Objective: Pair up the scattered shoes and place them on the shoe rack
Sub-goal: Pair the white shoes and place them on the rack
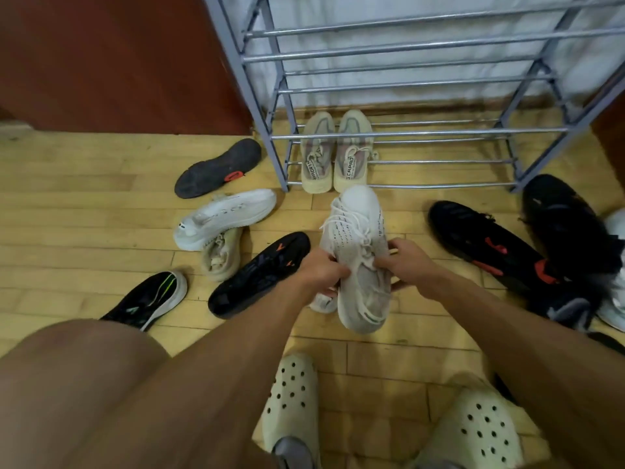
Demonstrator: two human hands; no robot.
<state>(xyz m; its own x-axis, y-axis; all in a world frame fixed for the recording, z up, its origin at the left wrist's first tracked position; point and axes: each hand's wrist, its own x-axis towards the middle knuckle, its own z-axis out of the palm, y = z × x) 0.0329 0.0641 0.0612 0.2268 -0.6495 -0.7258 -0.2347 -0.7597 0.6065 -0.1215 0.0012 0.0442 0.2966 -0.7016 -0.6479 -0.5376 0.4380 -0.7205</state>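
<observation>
Both hands hold a pale grey knit sneaker [358, 231] with white laces, toe pointing at the rack. My left hand [321, 270] grips its left side and my right hand [404, 260] its right side. A second pale shoe [323, 302] shows partly beneath it, by my left fingers. The grey metal shoe rack [422, 132] stands ahead, and a cream sneaker pair [336, 155] sits on its bottom shelf at the left.
Scattered on the wood floor: an upturned dark sole [216, 169], a white sneaker [225, 218] over a beige one [221, 253], a black shoe [258, 274], a black-green shoe [152, 299], black-red shoes [487, 248] at right. My feet wear cream clogs [292, 401].
</observation>
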